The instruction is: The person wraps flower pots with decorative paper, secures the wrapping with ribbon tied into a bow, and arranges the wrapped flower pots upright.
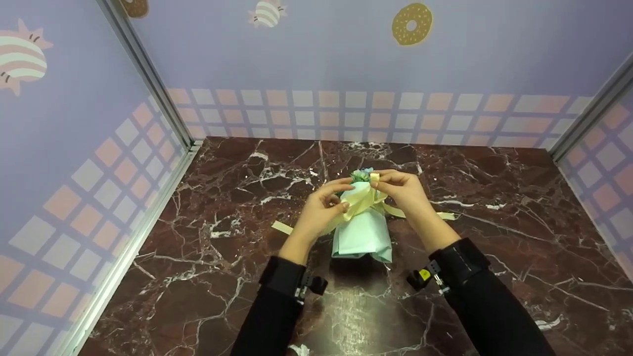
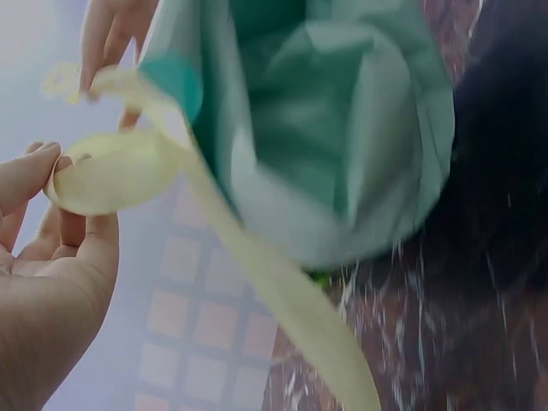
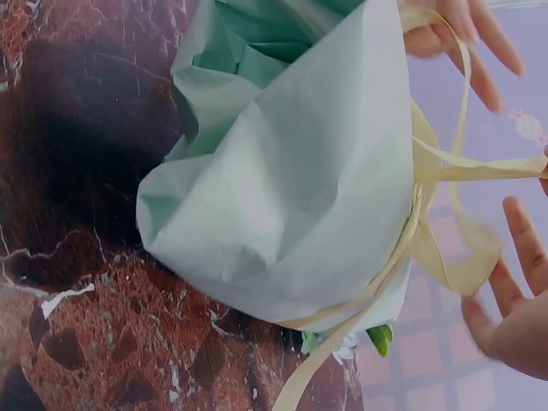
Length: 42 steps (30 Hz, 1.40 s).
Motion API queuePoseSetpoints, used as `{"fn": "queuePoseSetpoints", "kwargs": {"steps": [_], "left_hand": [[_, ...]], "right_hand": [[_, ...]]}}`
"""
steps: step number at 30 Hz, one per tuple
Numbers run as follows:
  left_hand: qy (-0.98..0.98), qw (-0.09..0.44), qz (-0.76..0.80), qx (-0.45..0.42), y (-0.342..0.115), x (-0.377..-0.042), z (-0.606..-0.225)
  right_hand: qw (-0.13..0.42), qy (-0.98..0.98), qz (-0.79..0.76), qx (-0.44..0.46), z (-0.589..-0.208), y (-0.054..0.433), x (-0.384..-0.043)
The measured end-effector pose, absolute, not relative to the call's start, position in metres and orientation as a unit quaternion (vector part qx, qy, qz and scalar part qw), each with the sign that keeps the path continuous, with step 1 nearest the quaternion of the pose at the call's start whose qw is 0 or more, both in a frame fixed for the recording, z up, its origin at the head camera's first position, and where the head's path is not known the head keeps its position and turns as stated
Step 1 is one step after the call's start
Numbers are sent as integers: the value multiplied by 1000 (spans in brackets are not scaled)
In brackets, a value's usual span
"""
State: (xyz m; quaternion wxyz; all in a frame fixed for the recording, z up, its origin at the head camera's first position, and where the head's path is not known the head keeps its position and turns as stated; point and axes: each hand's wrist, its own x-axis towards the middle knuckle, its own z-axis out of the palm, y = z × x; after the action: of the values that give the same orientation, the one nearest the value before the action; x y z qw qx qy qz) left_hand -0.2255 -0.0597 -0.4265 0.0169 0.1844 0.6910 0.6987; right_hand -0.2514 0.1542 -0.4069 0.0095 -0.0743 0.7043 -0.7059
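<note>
A small bouquet in pale mint-green wrapping paper lies on the marble table, blue and green flowers showing at its far end. Pale yellow ribbon goes round the paper and forms loops above it. Between thumb and fingers my left hand pinches a ribbon loop, which stands out rounded in the left wrist view. On the other side, my right hand pinches another part of the ribbon near the flowers. Loose ribbon ends trail out on both sides of the bouquet.
The dark red marble tabletop has white veins and small light scraps near the bouquet. A white crumpled scrap lies at the near edge. Purple patterned panels enclose the back and sides.
</note>
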Motion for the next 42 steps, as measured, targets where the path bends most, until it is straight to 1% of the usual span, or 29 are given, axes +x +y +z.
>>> {"fn": "queuePoseSetpoints", "kwargs": {"steps": [7,11,16,20,23,25,30,32,37,40,42], "left_hand": [[704,15,675,218,-34,-226,-423],[707,25,670,224,-27,-226,-422],[705,45,672,221,-22,-226,-422],[702,45,679,209,-20,-229,-422],[695,41,687,207,-20,-230,-422],[691,38,692,208,-20,-231,-421],[691,39,697,188,-19,-232,-420],[694,39,696,179,-19,-232,-419],[688,29,703,178,-17,-233,-418],[676,28,714,180,-16,-233,-418],[659,38,729,179,-16,-233,-418]], "right_hand": [[15,713,-696,-86,-407,155,-248],[14,714,-693,-96,-409,156,-248],[4,722,-682,-113,-412,155,-249],[-14,731,-675,-98,-413,155,-244],[-41,729,-679,-80,-411,157,-235],[-77,728,-676,-86,-406,157,-225],[-195,760,-597,-166,-413,155,-213],[-218,770,-564,-204,-423,156,-215],[-193,788,-523,-262,-436,154,-214],[-173,807,-495,-271,-442,151,-213],[-149,809,-502,-265,-444,149,-212]]}}
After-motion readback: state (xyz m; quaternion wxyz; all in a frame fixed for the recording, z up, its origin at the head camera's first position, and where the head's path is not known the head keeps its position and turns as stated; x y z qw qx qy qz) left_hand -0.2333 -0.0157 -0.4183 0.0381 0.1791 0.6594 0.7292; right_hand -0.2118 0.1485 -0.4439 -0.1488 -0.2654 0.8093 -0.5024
